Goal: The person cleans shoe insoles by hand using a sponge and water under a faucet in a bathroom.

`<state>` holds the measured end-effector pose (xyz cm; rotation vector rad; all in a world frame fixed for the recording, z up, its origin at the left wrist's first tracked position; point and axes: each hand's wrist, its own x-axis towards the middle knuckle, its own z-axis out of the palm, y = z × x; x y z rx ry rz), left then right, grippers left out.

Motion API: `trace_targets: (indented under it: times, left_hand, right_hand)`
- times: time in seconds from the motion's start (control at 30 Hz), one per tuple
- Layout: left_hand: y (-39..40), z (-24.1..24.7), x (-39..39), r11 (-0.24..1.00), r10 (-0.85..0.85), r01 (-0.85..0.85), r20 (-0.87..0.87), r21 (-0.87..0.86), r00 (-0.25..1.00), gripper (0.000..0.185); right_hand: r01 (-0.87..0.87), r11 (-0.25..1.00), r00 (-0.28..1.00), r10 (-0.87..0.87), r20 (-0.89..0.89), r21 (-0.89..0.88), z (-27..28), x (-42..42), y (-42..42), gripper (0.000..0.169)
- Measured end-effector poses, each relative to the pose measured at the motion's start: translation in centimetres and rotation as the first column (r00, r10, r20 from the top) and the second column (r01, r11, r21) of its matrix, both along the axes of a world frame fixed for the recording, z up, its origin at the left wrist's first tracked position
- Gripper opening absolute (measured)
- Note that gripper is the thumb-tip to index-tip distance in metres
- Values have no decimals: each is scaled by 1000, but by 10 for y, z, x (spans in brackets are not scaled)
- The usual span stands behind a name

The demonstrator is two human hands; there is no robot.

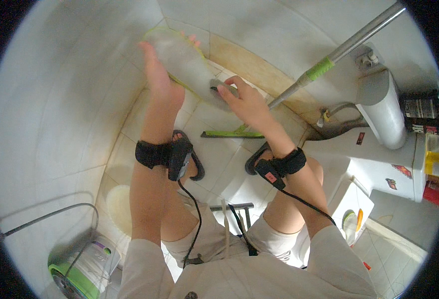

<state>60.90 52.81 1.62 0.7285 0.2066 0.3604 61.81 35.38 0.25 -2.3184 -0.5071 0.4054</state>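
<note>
A pale, soft oval pad (184, 61) with yellow-green edging, like a flat mop cover, stretches between my hands over the tiled floor. My left hand (163, 74) grips its far end from beneath, thumb along the left edge and fingertips showing past the right edge. At the nearer end, my right hand (244, 99) pinches a grey patch (219, 89) with a dark slot in it. Black straps with small corded devices circle both wrists. Below the pad, a green floor squeegee (232, 133) rests by my sandalled feet.
A metal pole (365, 33) with a green grip slants up to the right. Tiled walls close in on the left and ahead. A green-and-grey wheeled container (88, 265) stands lower left. At right are a white fixture (384, 112), a hose (331, 130) and stacked items (425, 108).
</note>
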Motion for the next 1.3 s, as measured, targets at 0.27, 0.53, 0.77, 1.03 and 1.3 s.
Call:
trace_targets:
  times: [0.27,0.53,0.77,1.03,1.3]
  left_hand:
    - [-4,11,-10,949,-295,306,128,-73,947,68]
    - [-37,-4,-12,844,-358,417,-224,338,906,60]
    - [-51,2,-11,914,-193,252,-207,319,959,46]
    - [-51,-5,-5,956,-173,215,-206,201,963,34]
    - [-45,-16,0,918,-360,387,-233,85,904,44]
  right_hand:
    - [46,975,971,-95,220,218,-14,13,-3,37]
    - [167,882,985,-173,-27,440,-15,19,-6,34]
    - [261,734,958,-278,-72,627,-13,26,-16,30]
    - [448,609,879,-168,-446,655,6,17,-18,15]
    - [508,523,760,102,-642,684,8,20,-21,15]
